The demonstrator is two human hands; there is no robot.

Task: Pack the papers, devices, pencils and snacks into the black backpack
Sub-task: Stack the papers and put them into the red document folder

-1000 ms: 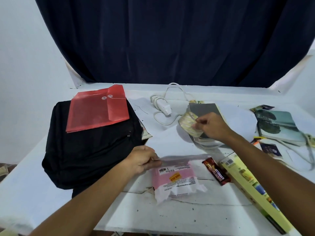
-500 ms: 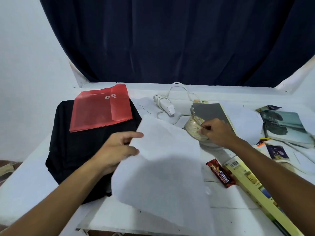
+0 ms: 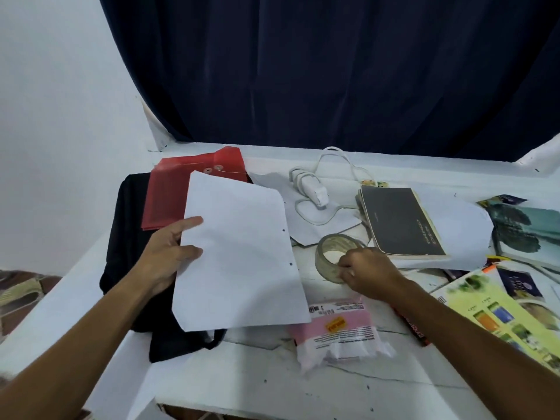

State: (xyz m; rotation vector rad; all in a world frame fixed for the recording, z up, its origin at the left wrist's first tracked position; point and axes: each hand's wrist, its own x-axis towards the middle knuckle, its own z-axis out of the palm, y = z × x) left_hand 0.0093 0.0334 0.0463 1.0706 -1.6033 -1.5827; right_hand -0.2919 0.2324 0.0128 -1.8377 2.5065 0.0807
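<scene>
Left hand (image 3: 169,253): holds a white sheet of paper (image 3: 239,256) by its left edge, thumb on top of the page and the other fingers beneath it; the sheet is lifted and tilted, with two punched holes along its right edge.
Right hand (image 3: 368,275): fingers curled around the near rim of a roll of clear tape (image 3: 333,257), which stands on the desk (image 3: 272,383) just right of the paper.
Black backpack (image 3: 127,237): lies flat on the desk under and beyond the left hand, partly hidden by the raised sheet; a strap shows below the sheet's lower edge.
Red envelope (image 3: 169,192): rests on the backpack's far end, beyond the left hand, its string-and-button clasp just visible above the paper's top edge.
Pink snack packet (image 3: 339,331): on the desk just nearer than the right hand, beside the paper's lower right corner.
White charger with cable (image 3: 312,192): lying on loose paper beyond the tape roll, between the two hands and farther back.
Dark notebook (image 3: 400,219): just beyond and to the right of the right hand.
Yellow-green booklet (image 3: 503,322): to the right of the right forearm.
Teal book (image 3: 527,231): well right of the right hand, near the desk's edge.
</scene>
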